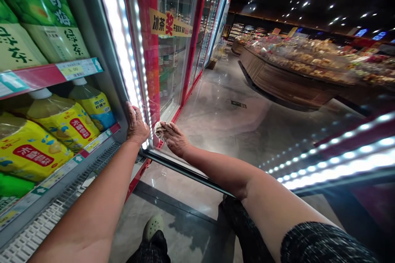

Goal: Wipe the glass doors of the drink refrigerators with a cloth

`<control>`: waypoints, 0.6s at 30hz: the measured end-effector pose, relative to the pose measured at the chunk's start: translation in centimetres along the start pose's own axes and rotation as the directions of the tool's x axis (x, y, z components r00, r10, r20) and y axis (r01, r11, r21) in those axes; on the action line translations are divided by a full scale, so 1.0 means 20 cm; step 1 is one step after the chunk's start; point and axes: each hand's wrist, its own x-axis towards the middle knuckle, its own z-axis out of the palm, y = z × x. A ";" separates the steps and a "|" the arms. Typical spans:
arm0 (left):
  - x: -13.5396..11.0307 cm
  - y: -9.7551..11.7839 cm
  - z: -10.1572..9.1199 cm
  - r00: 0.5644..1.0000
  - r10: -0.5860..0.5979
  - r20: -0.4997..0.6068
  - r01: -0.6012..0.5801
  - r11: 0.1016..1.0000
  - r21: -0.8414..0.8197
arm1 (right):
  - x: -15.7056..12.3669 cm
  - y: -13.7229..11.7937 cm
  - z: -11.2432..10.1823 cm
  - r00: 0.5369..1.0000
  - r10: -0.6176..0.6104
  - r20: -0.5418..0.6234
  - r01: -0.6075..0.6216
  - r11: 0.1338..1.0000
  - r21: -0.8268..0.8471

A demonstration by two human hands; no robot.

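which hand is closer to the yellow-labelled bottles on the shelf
Left. The left hand is at the lit strip beside the yellow-labelled bottles; the right hand, holding a cloth, is farther off, past that strip.

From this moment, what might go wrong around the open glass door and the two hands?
Pinched fingers: the left hand is beside the bright light strip, close to the lower corner of the open door; a swing could perhaps catch it.

Snagging: the right hand holds a crumpled cloth near that same corner, where it might catch on the frame.
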 end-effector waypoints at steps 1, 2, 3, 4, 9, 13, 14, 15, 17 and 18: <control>0.00 0.01 0.00 1.000 -0.013 0.005 0.013 1.000 0.012 | -0.01 0.01 -0.02 1.000 0.004 -0.030 -0.004 1.000 -0.005; 0.00 0.03 0.00 0.999 -0.032 0.009 0.032 0.999 0.019 | -0.02 0.02 -0.04 0.998 0.013 -0.061 -0.013 1.000 -0.008; -0.01 0.04 0.00 0.998 -0.058 0.015 0.057 0.998 0.021 | -0.03 0.03 -0.05 0.996 0.022 -0.086 -0.023 1.000 -0.008; -0.01 0.05 0.00 0.996 -0.086 0.021 0.086 0.996 0.020 | -0.05 0.04 -0.06 0.994 0.031 -0.102 -0.032 0.999 -0.005; -0.05 0.09 0.02 0.977 -0.194 0.084 0.195 0.981 0.004 | -0.12 0.04 -0.05 0.998 0.039 -0.039 -0.038 0.999 0.024; -0.05 0.08 0.03 0.964 -0.236 0.127 0.235 0.972 0.022 | -0.14 0.06 -0.10 0.999 0.037 -0.034 -0.036 0.998 0.050; -0.05 0.07 0.03 0.963 -0.234 0.130 0.233 0.972 0.026 | -0.15 0.07 -0.12 0.997 0.055 -0.056 -0.052 0.997 0.050; -0.05 0.07 0.03 0.965 -0.231 0.128 0.229 0.973 0.025 | -0.16 0.07 -0.13 0.994 0.075 -0.078 -0.072 0.996 0.047; -0.05 0.05 0.04 0.970 -0.215 0.115 0.215 0.977 0.011 | -0.19 0.08 -0.15 0.991 0.096 -0.096 -0.093 0.995 0.041; -0.05 0.04 0.04 0.973 -0.205 0.106 0.206 0.978 0.000 | -0.21 0.08 -0.14 0.992 0.091 -0.087 -0.088 0.995 0.041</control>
